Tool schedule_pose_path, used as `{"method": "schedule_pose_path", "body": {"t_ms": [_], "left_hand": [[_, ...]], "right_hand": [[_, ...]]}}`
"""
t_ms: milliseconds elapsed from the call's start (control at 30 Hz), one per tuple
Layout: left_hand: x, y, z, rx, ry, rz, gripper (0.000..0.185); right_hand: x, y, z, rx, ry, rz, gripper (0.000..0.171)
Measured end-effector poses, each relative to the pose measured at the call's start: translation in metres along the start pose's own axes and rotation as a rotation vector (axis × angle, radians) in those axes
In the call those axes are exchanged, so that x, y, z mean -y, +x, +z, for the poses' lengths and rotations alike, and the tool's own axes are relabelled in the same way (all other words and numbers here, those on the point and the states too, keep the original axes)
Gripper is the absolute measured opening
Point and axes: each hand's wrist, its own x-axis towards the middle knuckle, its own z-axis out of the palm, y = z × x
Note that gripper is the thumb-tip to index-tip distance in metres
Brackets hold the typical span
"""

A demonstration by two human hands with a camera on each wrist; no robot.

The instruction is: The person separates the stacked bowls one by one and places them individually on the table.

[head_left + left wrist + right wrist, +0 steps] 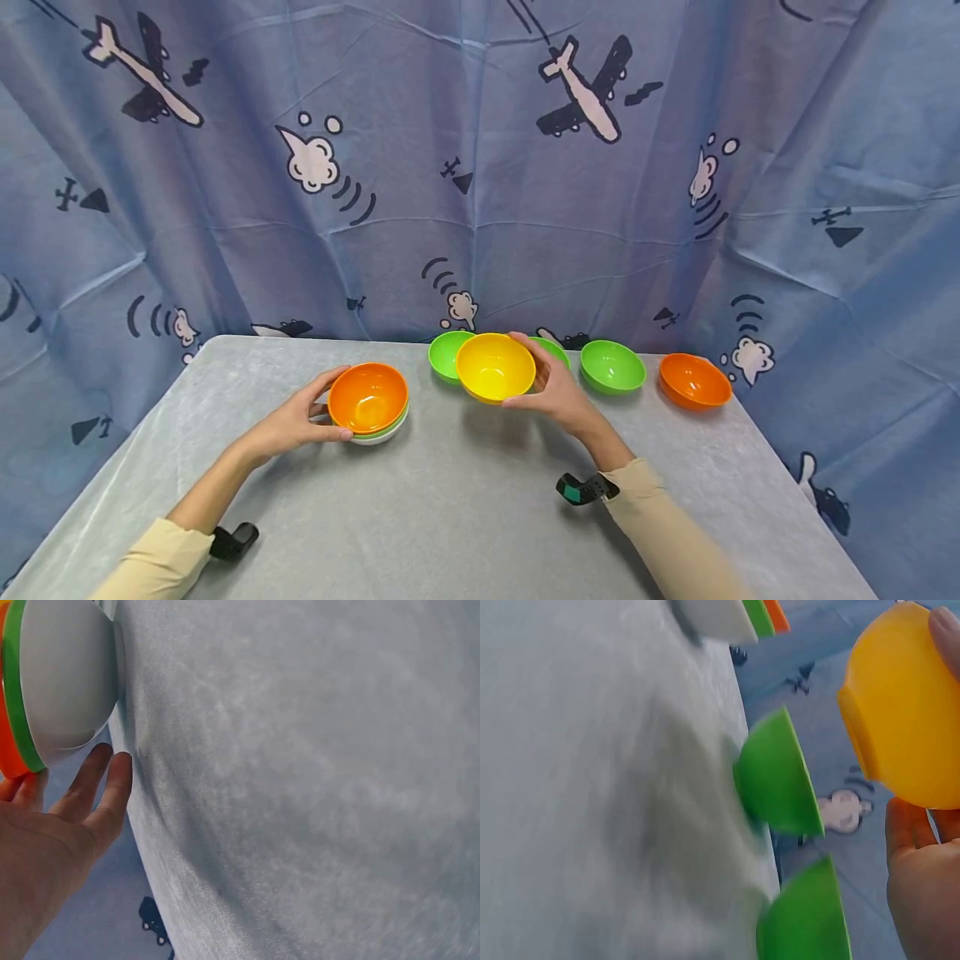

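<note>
On the left of the table stands a nested stack, with an orange bowl (367, 398) on top of a green bowl (13, 682) and a white bowl (71, 675) at the bottom. My left hand (300, 421) holds the stack's left side, thumb in front and fingers behind, at the orange rim. A yellow bowl (495, 368) is up off the table in my right hand (558, 393), which grips its right side between thumb and fingers. Its underside (907, 712) shows in the right wrist view.
Along the table's back edge sit a green bowl (446, 357) and another green bowl (557, 352), both partly hidden behind the yellow bowl and right hand. Farther right are a third green bowl (612, 367) and an orange bowl (694, 382). A blue curtain (480, 167) hangs behind the table (465, 517).
</note>
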Motion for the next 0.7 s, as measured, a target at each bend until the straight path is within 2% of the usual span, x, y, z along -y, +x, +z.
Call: {"method": "schedule_pose_path", "body": {"t_ms": [233,433,700], "left_hand": [[-0.001,0.000,0.000,0.007,0.001,-0.005,0.097],[-0.001,-0.002,-0.002,0.005,0.002,0.004,0.098],[0.000,0.000,-0.001,-0.002,0.009,-0.019,0.096]], "right_hand": [[-0.005,-0.022,-0.034,-0.026,-0.023,-0.003,0.098],[-0.006,-0.028,-0.045,0.006,0.015,-0.058,0.095],[-0.001,-0.045,-0.066,-0.037,-0.077,0.062,0.099]]}}
